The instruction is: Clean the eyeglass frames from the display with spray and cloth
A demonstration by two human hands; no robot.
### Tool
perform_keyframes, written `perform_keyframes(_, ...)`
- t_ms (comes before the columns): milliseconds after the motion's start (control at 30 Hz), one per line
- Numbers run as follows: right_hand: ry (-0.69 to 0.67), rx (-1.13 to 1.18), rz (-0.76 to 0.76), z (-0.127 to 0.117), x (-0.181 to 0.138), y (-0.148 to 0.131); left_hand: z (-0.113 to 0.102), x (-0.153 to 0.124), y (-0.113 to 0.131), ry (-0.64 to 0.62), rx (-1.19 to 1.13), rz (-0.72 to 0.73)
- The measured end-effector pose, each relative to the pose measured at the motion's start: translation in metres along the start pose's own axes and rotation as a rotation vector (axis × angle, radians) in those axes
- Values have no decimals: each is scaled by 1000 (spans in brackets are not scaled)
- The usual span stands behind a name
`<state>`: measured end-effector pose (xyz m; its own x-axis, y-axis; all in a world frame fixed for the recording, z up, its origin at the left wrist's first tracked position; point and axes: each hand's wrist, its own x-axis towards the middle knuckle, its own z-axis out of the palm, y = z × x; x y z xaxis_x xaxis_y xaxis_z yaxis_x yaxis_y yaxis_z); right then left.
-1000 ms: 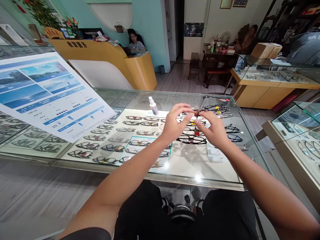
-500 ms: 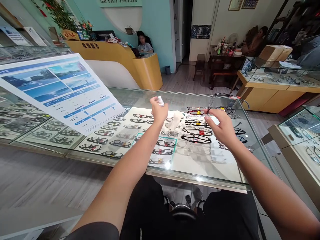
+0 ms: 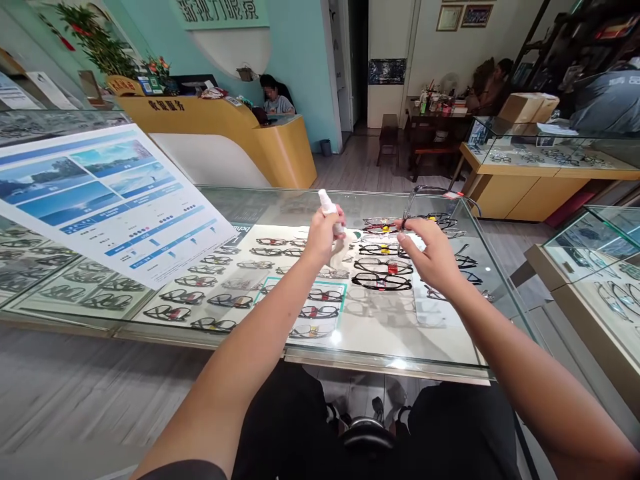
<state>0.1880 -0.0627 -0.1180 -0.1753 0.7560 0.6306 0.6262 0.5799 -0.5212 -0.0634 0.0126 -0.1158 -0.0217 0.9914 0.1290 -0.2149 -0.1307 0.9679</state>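
My left hand [image 3: 321, 240] is closed around a small white spray bottle [image 3: 328, 205], lifted above the glass counter [image 3: 280, 200], with a pale cloth [image 3: 345, 245] tucked under its fingers. My right hand [image 3: 431, 257] pinches a pair of dark-framed glasses [image 3: 425, 193] by the frame, their temples reaching away from me. The two hands hover a short way apart over the counter's middle.
Under the glass lie rows of several glasses frames [image 3: 280, 267]. A large printed poster [image 3: 107, 193] leans at the left. More glass cases [image 3: 550, 153] stand right. A person sits behind the yellow reception desk [image 3: 225, 130]; another sits at a far table.
My hands, together on the glasses a second ago, have parted. The left hand reached to the spray bottle, picked it up and raised it; the right keeps the glasses.
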Motion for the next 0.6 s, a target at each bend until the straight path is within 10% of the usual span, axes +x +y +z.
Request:
perform_keyframes(200, -36, 84, 12, -1, 0, -1, 12, -32, 27, -586, -105, -317)
perform_keyframes(400, -90, 153, 10, -1, -2, -4, 13, -31, 22, -617, -123, -329)
perform_keyframes(600, -240, 333, 72, -5, -3, -19, 24, -32, 8, -390, -50, -90)
